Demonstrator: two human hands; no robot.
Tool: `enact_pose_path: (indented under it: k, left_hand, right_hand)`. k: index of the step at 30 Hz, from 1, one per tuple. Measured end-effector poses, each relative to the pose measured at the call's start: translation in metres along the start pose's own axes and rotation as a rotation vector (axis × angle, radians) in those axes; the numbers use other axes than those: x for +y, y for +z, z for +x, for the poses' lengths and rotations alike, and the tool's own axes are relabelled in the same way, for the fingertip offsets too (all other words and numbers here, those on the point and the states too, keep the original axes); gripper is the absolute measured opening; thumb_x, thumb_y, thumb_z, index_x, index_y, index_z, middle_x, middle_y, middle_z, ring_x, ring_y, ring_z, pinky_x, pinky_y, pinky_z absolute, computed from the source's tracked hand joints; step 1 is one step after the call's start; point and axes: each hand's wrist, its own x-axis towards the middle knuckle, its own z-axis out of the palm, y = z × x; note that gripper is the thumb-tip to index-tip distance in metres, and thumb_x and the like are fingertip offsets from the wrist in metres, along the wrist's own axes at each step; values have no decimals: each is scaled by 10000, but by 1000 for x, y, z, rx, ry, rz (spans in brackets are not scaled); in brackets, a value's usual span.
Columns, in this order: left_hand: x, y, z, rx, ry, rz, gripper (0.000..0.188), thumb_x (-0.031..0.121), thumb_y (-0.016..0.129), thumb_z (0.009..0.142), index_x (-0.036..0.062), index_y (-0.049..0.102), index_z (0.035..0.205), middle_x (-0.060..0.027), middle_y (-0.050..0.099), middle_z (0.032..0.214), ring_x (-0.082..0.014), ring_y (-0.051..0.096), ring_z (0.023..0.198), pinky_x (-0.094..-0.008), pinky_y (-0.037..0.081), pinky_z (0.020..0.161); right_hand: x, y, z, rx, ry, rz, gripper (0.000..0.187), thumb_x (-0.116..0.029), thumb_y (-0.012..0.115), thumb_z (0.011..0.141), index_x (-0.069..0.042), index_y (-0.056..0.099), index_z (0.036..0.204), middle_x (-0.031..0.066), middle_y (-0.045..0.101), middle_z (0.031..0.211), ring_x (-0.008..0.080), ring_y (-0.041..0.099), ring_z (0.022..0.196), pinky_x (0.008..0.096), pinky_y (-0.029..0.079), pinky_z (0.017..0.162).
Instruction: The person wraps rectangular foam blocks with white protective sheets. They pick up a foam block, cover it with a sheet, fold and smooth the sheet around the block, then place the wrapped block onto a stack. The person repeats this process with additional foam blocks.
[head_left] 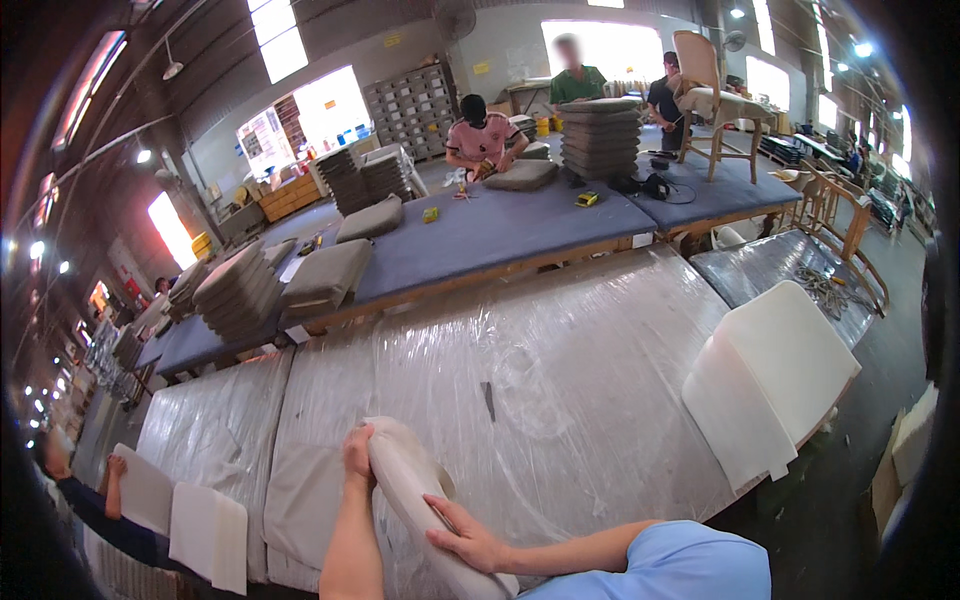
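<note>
- Beige fabric, soft-looking and rounded: that's your cushion (408, 490), at about seven o'clock in your view, over the near part of the plastic-wrapped table (600, 350).
- Your left hand (358, 452) is curled round its far end, gripping at the edge; those hidden fingertips I can't make out.
- Your right hand (468, 540) lies across it nearer your body, fingers spread and thumb apart, palm down on the surface; how hard it presses, I can't tell.
- Now the lie of it: the long axis runs from eleven o'clock to five, far end pointing away and slightly left, near end coming back toward your blue sleeve (695, 565).
- It seems tipped up, a narrow side turned toward you; whether its lower edge touches the plastic is hidden.
- What could go wrong? That shiny wrap looks slippery, so a hard push from your right hand might skid the cushion away.
- Loosen the left and the far end could swing or flop over; squeeze too tightly and the fabric might crease.
- Watch nine o'clock from the cushion: loose beige cloth (300, 495) lies just past your left forearm, where an elbow could drag it.
</note>
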Motion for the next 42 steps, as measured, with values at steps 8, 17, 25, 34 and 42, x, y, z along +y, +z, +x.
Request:
enact_pose_path:
  k: [8,17,25,34,42]
  left_hand:
    - [-7,-15,9,-94,99,27,269,163,617,924,40,633,1162,-40,653,1006,-149,606,903,-286,503,799]
    - [1,-4,16,-287,188,250,286,177,617,940,3,664,1163,-20,654,1031,-126,584,945,-258,468,858]
    - [-6,-6,22,-107,624,560,216,169,681,970,86,605,1154,41,483,838,-60,433,734,-242,393,645]
    - [-10,-26,5,-426,95,0,376,247,670,1005,55,599,1320,-12,666,1167,-106,579,1087,-284,447,963]
    - [-9,-52,16,-420,131,54,267,171,619,1031,52,659,1268,-7,701,1086,-99,621,1007,-299,487,918]
  right_hand:
    - [10,42,-3,123,52,64,753,-373,617,1011,-48,274,1598,163,342,1575,261,349,1441,423,331,1166]
    - [11,75,-11,282,91,129,775,-374,641,999,-41,275,1595,154,354,1576,257,379,1421,401,340,1154]
    - [37,45,48,387,-45,-135,741,-318,635,1000,-11,287,1578,203,397,1555,304,360,1455,429,306,1181]
    - [19,-57,200,153,-191,-310,810,-74,648,899,-119,269,1614,164,350,1621,338,292,1515,453,257,1228]
    - [21,-74,240,-130,252,-77,378,-126,680,954,-21,578,1302,76,646,1200,158,587,1118,327,455,1006]
